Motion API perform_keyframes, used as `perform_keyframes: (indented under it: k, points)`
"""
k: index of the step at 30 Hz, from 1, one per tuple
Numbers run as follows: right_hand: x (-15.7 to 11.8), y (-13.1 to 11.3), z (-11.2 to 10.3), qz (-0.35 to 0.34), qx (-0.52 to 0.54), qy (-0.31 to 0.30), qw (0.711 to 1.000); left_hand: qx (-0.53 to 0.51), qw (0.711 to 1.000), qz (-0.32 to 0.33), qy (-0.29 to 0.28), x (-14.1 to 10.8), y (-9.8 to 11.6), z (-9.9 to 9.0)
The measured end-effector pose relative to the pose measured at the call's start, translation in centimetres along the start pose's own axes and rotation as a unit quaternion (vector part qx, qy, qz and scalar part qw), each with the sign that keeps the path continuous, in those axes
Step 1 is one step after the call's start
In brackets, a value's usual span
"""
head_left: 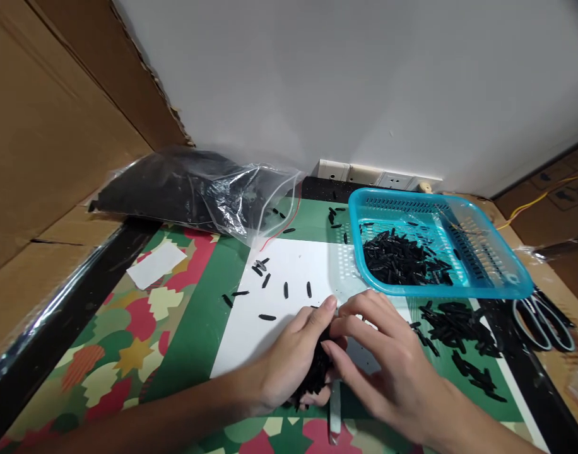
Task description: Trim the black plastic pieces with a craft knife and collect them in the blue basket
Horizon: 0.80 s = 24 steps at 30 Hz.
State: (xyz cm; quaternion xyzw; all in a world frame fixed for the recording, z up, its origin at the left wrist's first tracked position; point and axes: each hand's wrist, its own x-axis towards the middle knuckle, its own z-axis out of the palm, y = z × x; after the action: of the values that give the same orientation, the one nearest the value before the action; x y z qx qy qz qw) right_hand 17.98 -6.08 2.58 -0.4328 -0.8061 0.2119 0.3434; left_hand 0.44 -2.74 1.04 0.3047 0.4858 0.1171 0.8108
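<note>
"As the hands come first, what does the left hand hold?"

"One bundle of black pieces, in the palm, thumb and curled fingers closed round it."

"Right hand?"

"Fingers bent, partly open; thumb and fingertips at the bundle's upper end. Whether they pinch a piece, I cannot tell."

"Surroundings?"

"White sheet, with loose black pieces; blue basket, holding more, beyond the right hand; scissors, near the basket's right corner."

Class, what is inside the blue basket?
Inside the basket lies a heap of black pieces. Whatever the heap covers cannot be seen.
</note>
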Motion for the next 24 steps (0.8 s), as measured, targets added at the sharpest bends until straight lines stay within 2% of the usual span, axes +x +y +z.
perform_keyframes:
  k: [5, 9, 12, 15, 17, 21, 24]
  points:
    - [0.0, 0.0, 0.5, -0.002, -0.030, 0.017, 0.999, -0.009, 1.000, -0.014, -0.003, 0.0, 0.3, 0.3]
    - [-0.2, 0.7, 0.9, -0.046, -0.084, 0.094, 0.991, -0.036, 0.999, -0.016, -0.010, 0.3, 0.2, 0.3]
    - [-0.5, 1.3, 0.9, -0.061, -0.104, 0.147, 0.982, -0.070, 0.997, 0.000, -0.037, 0.7, 0.1, -0.2]
    - [-0.9, 1.5, 0.8, -0.036, -0.091, 0.158, 0.983, -0.108, 0.988, 0.018, -0.110, 1.0, 0.3, -0.9]
    - [-1.1, 1.4, 0.8, -0.007, -0.036, 0.151, 0.988, -0.124, 0.981, 0.030, -0.149, 1.1, 0.4, -1.3]
    - [-1.1, 1.2, 1.0, 0.069, 0.106, 0.142, 0.982, -0.140, 0.974, 0.052, -0.172, 1.0, 0.5, -1.6]
    - [-1.2, 1.3, 1.5, 0.127, 0.150, 0.142, 0.970, -0.149, 0.971, 0.053, -0.179, 0.9, 0.6, -1.5]
